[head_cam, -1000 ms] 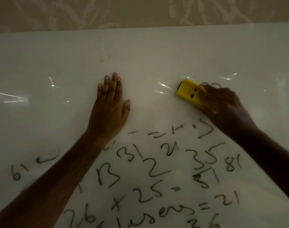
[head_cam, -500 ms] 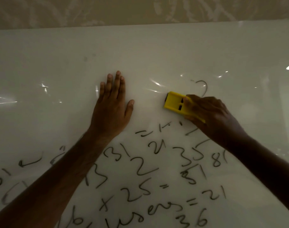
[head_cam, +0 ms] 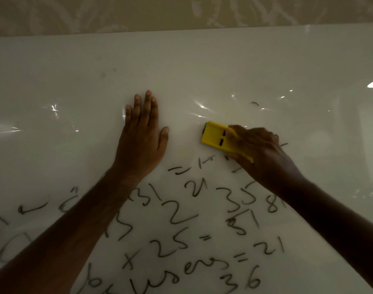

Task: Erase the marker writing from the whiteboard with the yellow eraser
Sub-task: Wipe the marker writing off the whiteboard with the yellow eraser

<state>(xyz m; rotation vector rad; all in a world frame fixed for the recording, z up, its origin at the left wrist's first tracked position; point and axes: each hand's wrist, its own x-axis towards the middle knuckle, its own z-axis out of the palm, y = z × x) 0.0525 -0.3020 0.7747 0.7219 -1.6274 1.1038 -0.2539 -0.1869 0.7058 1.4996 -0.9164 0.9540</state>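
Left hand (head_cam: 142,143) flat, fingers straight, palm on whiteboard (head_cam: 202,64), probably bracing board. Right hand (head_cam: 259,151) curled round yellow eraser (head_cam: 215,137), pressing it on board just above marker writing (head_cam: 181,211). Eraser long axis diagonal, free end pointing up-left, toward left hand. Lots of writing left below.

A: What shows past the top edge?
B: A wall (head_cam: 138,13), tan, running the full width of the view.
A: Plain?
B: No. It carries a pale pattern (head_cam: 213,11), leafy or feathery strokes, lighter than the ground. The strokes are blurred, so I cannot tell the exact motif.
A: How is it lit?
B: Dimly.
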